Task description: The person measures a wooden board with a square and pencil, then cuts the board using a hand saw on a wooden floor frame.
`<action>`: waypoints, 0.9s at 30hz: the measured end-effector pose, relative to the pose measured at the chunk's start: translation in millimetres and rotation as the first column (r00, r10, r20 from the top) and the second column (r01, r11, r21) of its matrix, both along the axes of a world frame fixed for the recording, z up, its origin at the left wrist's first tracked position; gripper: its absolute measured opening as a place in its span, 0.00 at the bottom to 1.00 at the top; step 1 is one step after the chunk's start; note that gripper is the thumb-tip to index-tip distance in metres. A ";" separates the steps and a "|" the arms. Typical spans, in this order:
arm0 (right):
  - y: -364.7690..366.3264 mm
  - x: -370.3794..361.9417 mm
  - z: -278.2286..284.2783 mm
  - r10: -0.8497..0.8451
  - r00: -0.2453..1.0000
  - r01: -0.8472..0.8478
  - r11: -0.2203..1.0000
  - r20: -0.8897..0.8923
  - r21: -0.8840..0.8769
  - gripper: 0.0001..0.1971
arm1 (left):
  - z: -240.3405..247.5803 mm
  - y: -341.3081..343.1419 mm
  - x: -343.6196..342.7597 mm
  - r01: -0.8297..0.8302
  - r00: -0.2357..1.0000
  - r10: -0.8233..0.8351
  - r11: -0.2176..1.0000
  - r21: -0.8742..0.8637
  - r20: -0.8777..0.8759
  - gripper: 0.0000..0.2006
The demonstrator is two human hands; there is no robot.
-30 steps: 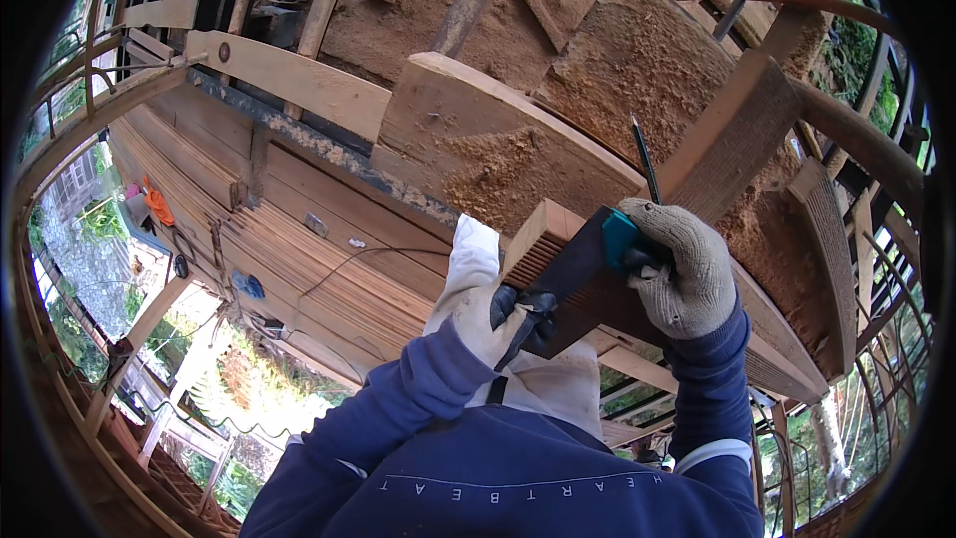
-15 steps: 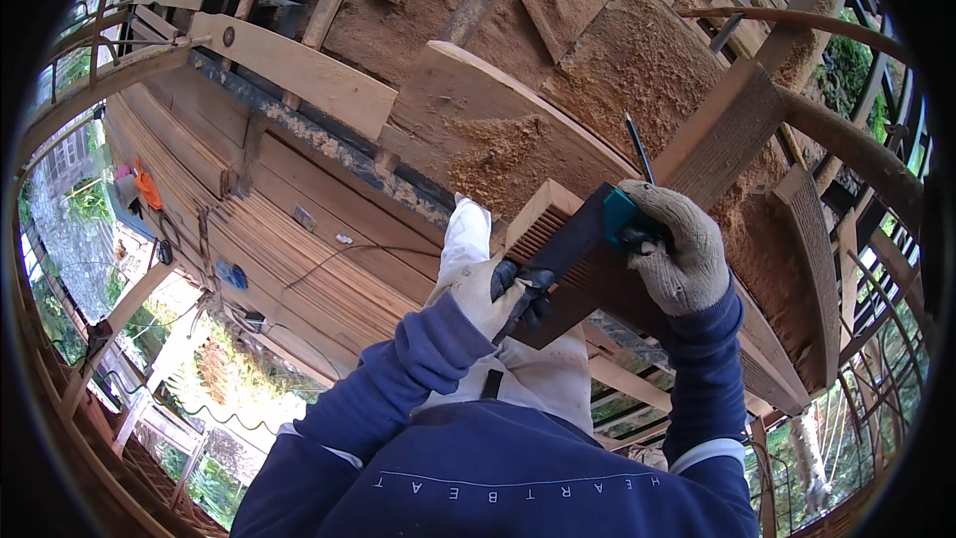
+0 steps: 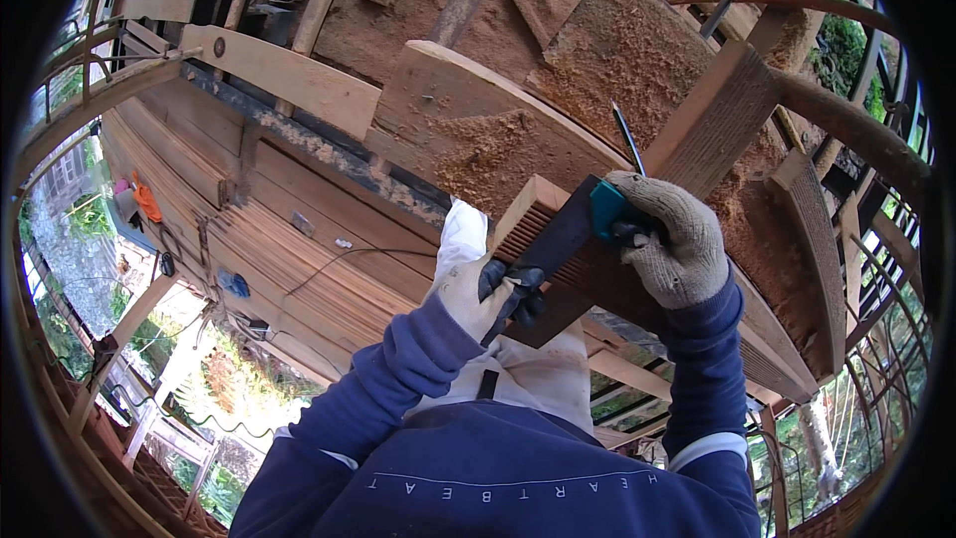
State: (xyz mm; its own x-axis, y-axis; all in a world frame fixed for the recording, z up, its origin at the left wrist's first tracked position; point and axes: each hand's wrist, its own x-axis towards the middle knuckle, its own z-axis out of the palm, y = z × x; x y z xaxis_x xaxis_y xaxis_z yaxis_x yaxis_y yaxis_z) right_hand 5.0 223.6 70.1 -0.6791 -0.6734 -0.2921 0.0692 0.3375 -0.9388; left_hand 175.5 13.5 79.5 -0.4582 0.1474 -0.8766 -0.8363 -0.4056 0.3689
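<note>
My left hand (image 3: 470, 301), in a pale glove with black fingertips, is closed on the lower end of a dark flat bar (image 3: 557, 229). The bar lies slantwise across a grooved wooden board (image 3: 530, 207). At the bar's upper end is a teal block (image 3: 603, 209); whether the two are one tool I cannot tell. My right hand (image 3: 680, 239), gloved alike, grips the teal block with thumb and fingers. A thin dark pencil (image 3: 627, 139) sticks up from behind its fingers, its lower end hidden.
A wide plank (image 3: 468, 105) heaped with sawdust (image 3: 488, 144) lies just beyond my hands. To the right stand a thick ridged beam (image 3: 717, 120) and curved timbers. Long stacked boards (image 3: 299, 244) fill the left, with a thin cable (image 3: 373, 250) across them.
The view has shifted slightly, and both hands with the bar and teal block appear a little further left. Both grips look the same, and the pencil still sticks up.
</note>
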 end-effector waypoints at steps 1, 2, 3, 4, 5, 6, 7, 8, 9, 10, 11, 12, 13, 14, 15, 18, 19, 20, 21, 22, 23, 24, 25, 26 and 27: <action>0.4 -1.3 2.5 0.004 1.000 -0.005 1.000 0.019 0.018 0.24 | 0.8 -0.5 -1.0 0.002 1.000 -0.002 1.000 0.004 -0.001 0.11; 0.7 -1.6 3.7 0.008 0.999 -0.010 0.999 0.038 0.036 0.24 | 1.7 -1.0 -1.9 0.003 1.000 -0.003 1.000 0.008 -0.002 0.10; 1.2 -1.2 3.2 0.012 1.000 -0.012 1.000 0.000 0.021 0.25 | 2.5 -1.0 -2.5 0.006 1.000 -0.006 1.000 0.014 -0.004 0.10; 1.3 -0.9 1.5 0.014 0.999 -0.014 1.000 -0.038 0.006 0.25 | 2.6 -0.3 -2.0 0.016 0.999 -0.016 1.000 -0.008 -0.041 0.10; 1.6 -0.6 -0.3 0.016 0.997 -0.017 1.000 -0.077 -0.008 0.25 | 2.4 0.9 -1.1 0.025 0.997 -0.027 0.999 -0.029 -0.077 0.10; 1.8 0.4 -0.4 0.012 0.997 -0.013 1.000 -0.073 -0.010 0.25 | 3.9 2.9 0.3 0.030 0.993 -0.036 0.998 -0.049 -0.113 0.10; 1.5 1.7 -0.6 0.009 0.998 -0.010 1.000 -0.069 -0.012 0.25 | 5.4 4.1 -0.4 -0.010 0.996 0.007 0.999 -0.041 -0.094 0.10; 2.0 2.2 -0.8 0.005 0.998 -0.006 1.000 -0.067 -0.014 0.26 | 6.0 4.3 -2.9 -0.052 0.996 0.049 0.998 -0.034 -0.075 0.10; 3.8 -0.6 1.8 0.012 1.000 -0.012 0.999 -0.013 -0.038 0.25 | 8.9 5.3 -5.6 -0.095 0.994 0.093 0.995 -0.025 -0.057 0.10; 5.5 -5.1 3.3 0.020 0.999 -0.017 0.998 0.039 -0.062 0.25 | 8.3 6.5 -5.2 -0.072 0.995 0.067 0.996 -0.056 -0.077 0.11; 6.6 -8.9 4.2 0.030 0.995 -0.022 0.996 0.091 -0.087 0.25 | 3.5 7.8 -2.0 -0.050 0.994 0.042 0.995 -0.089 -0.097 0.12; 7.1 -8.0 1.5 -0.016 0.989 0.036 0.990 0.146 -0.136 0.25 | -1.2 8.9 1.8 -0.029 0.993 0.014 0.993 -0.118 -0.119 0.12; 10.3 -8.3 -2.1 -0.064 0.980 0.100 0.976 0.188 -0.192 0.25 | -2.4 10.5 3.1 -0.105 0.988 0.094 0.991 -0.083 -0.122 0.13; 14.3 -7.4 -5.6 -0.106 0.967 0.163 0.956 0.232 -0.245 0.25 | -3.5 10.9 3.5 -0.093 0.989 0.084 0.993 -0.073 -0.125 0.13; 14.4 -7.3 -5.8 -0.129 0.956 0.199 0.945 0.265 -0.258 0.25 | -4.8 9.7 2.4 -0.086 0.988 0.076 0.994 -0.068 -0.136 0.13; 11.5 -4.0 2.8 -0.161 0.948 0.225 0.949 0.273 -0.220 0.26 | -13.0 11.6 6.1 -0.153 0.977 0.151 0.988 -0.005 -0.150 0.14; 7.6 1.8 4.8 -0.150 0.963 0.187 0.970 0.223 -0.156 0.27 | -11.8 13.7 4.2 -0.174 0.975 0.171 0.985 -0.005 -0.139 0.15; 5.0 6.0 6.3 -0.136 0.975 0.153 0.984 0.173 -0.088 0.27 | -12.4 14.6 3.6 -0.194 0.973 0.192 0.981 -0.004 -0.127 0.15; 4.2 6.4 5.4 -0.066 0.997 0.068 0.995 0.033 -0.071 0.31 | -13.8 14.3 3.3 -0.195 0.967 0.193 0.981 0.002 -0.165 0.16; 3.5 6.8 6.9 -0.061 0.998 0.063 0.996 0.027 -0.056 0.30 | -13.1 14.3 4.3 -0.185 0.968 0.180 0.983 -0.016 -0.174 0.16; 2.4 6.7 10.4 -0.059 0.998 0.060 0.997 0.021 -0.042 0.29 | -11.7 15.0 4.3 -0.174 0.969 0.165 0.984 -0.035 -0.182 0.16; 1.9 9.4 10.4 -0.058 0.998 0.059 0.998 0.028 -0.023 0.29 | -11.6 15.2 4.8 -0.162 0.973 0.150 0.985 -0.053 -0.177 0.16; 1.5 8.9 10.8 -0.075 0.996 0.077 0.996 0.054 -0.040 0.28 | -13.9 13.7 3.2 -0.096 0.986 0.084 0.992 -0.082 -0.142 0.17; 0.9 7.5 12.4 -0.075 0.996 0.077 0.996 0.055 -0.036 0.28 | -15.4 11.3 3.0 -0.089 0.988 0.078 0.993 -0.073 -0.135 0.16; 1.8 8.4 12.6 -0.078 0.995 0.080 0.996 0.066 -0.028 0.28 | -14.5 10.1 4.1 -0.077 0.991 0.069 0.995 -0.061 -0.118 0.15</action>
State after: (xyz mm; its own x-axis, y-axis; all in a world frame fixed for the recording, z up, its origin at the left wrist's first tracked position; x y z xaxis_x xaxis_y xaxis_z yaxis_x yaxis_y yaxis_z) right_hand 13.5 225.5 82.7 -0.7111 -0.6275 -0.3172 0.1552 0.2999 -0.9413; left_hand 179.6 23.6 65.1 -0.5647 0.0541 -0.8235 -0.7554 -0.4357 0.4894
